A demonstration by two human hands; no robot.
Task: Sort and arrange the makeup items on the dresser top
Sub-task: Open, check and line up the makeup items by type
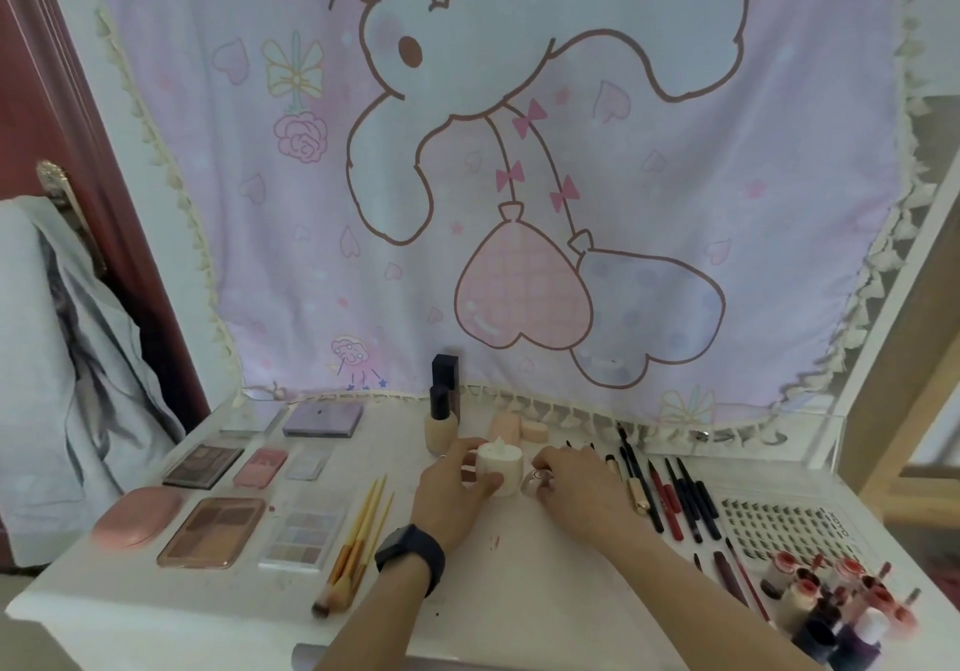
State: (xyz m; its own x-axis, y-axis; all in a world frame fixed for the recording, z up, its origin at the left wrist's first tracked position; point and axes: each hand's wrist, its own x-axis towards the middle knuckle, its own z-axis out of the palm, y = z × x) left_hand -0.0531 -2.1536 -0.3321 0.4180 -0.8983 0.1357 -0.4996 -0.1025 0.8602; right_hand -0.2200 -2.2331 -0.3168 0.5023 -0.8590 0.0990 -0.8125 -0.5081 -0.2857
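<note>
The cream jar [498, 465] stands upright mid-width near the worktop's [493, 597] back edge, between both hands. The left hand [457, 488] curls round it from its left. The right hand [576, 481], just beside it, pinches what may be a small clear pot [537, 481].

Single head-worn wide-angle view, looking forward and down from close above the white dresser top [519, 592], square onto the cartoon wall cloth [260, 234] hanging behind it, edges bowed by the lens.
</note>
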